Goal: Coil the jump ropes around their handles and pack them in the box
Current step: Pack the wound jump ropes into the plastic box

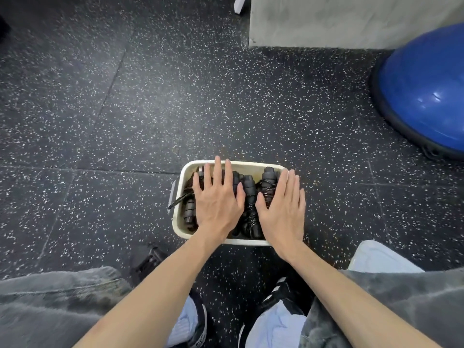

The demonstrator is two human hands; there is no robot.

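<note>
A cream plastic box [178, 222] sits on the speckled black floor in front of me. Several black jump ropes [249, 199], coiled around their ribbed handles, lie packed inside it. My left hand [216, 197] rests flat, fingers spread, over the ropes on the left side of the box. My right hand [282, 205] lies flat with fingers together over the ropes and the box's right rim. Neither hand grips anything. One loose black rope end [179, 199] sticks out over the box's left rim.
A blue balance dome [424, 89] stands at the right. A grey concrete block [351, 20] rises at the top right. My knees in grey trousers and my dark shoes [281, 292] fill the lower frame. A small black object [150, 257] lies left of the box.
</note>
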